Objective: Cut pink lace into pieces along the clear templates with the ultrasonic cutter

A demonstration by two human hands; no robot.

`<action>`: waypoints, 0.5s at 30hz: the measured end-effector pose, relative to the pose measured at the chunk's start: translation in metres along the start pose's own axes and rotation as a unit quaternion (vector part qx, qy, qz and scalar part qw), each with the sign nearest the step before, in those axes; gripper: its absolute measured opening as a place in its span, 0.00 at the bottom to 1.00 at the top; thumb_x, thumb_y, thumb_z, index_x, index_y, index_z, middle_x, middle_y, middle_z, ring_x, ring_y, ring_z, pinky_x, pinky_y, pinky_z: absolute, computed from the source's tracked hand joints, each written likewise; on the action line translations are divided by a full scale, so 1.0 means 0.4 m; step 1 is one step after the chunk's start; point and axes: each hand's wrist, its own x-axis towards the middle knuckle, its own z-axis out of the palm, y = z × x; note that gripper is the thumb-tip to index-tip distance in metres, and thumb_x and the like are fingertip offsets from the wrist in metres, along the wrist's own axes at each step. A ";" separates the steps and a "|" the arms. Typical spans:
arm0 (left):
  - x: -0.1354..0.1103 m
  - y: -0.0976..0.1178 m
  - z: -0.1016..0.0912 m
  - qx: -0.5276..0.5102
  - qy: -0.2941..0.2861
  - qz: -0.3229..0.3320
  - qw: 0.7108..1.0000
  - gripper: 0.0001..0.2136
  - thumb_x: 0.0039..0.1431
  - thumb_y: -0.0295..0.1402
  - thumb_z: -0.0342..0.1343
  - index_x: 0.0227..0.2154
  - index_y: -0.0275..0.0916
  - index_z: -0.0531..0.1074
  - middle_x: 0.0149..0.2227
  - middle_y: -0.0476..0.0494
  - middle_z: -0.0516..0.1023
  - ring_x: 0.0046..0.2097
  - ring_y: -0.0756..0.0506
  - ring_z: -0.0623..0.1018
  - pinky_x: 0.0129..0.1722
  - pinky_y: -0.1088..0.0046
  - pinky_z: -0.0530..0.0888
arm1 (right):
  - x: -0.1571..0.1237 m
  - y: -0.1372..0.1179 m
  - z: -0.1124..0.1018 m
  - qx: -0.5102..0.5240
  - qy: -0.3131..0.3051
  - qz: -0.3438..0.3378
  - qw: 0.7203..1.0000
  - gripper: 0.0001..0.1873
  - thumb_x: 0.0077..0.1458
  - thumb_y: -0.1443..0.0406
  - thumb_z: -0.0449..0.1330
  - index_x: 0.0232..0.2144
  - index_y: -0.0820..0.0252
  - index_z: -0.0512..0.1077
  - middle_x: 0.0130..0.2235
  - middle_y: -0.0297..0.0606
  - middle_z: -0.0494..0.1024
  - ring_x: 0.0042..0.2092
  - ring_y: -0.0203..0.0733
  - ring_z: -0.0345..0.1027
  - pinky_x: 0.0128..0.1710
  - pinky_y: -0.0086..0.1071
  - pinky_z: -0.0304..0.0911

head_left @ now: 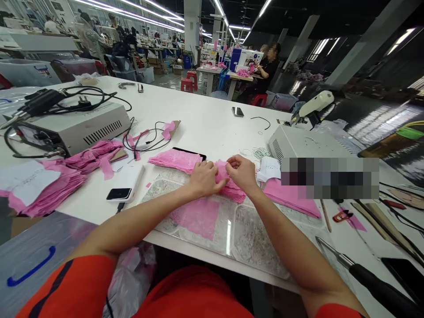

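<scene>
Both my hands meet over a small stack of pink fabric pieces [232, 191] in the middle of the white table [205, 119]. My left hand [203, 176] rests on the stack with its fingers curled and pinching a pink piece. My right hand [241, 171] is closed in a pinch on the same piece from the right. Another pile of pink lace pieces [175, 159] lies just left of my hands, partly over a black phone [195, 153]. A clear plastic tray [232, 229] with one pink piece on it sits under my forearms.
A grey machine box [76, 128] with cables stands at the left, with pink fabric heaps [49, 190] before it. A white power bank [127, 185], a second white machine [304, 141], scissors [367, 274] and rulers lie at the right. A seated person [270, 66] works far behind.
</scene>
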 end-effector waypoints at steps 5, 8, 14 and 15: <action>0.057 0.091 0.050 0.015 0.002 -0.004 1.000 0.09 0.57 0.35 0.54 0.29 0.34 0.75 0.34 0.37 0.75 0.39 0.39 0.73 0.40 0.60 0.64 | -0.034 0.004 -0.134 0.088 0.107 0.055 0.989 0.07 0.43 0.61 0.59 0.25 0.59 0.70 0.21 0.32 0.74 0.23 0.38 0.71 0.24 0.31 0.68; 0.067 0.129 0.061 0.012 -0.004 0.044 0.999 0.06 0.57 0.30 0.53 0.30 0.35 0.75 0.35 0.37 0.75 0.40 0.40 0.72 0.40 0.60 0.64 | -0.096 0.033 -0.227 0.121 0.179 0.107 0.970 0.08 0.42 0.61 0.61 0.23 0.60 0.69 0.19 0.32 0.74 0.19 0.36 0.68 0.20 0.29 0.67; -0.015 0.191 0.065 -0.013 -0.038 0.210 0.977 0.05 0.56 0.31 0.54 0.30 0.37 0.73 0.38 0.40 0.74 0.42 0.41 0.70 0.49 0.58 0.62 | -0.303 0.160 -0.330 0.093 0.197 0.240 0.946 0.14 0.42 0.55 0.62 0.22 0.61 0.69 0.19 0.35 0.74 0.17 0.35 0.65 0.16 0.28 0.62; -0.030 0.198 0.069 -0.018 -0.046 0.234 0.971 0.05 0.56 0.33 0.55 0.31 0.37 0.73 0.38 0.40 0.74 0.42 0.41 0.70 0.49 0.58 0.62 | -0.336 0.177 -0.336 0.086 0.196 0.253 0.943 0.15 0.42 0.54 0.62 0.23 0.60 0.69 0.19 0.35 0.74 0.17 0.35 0.64 0.16 0.29 0.61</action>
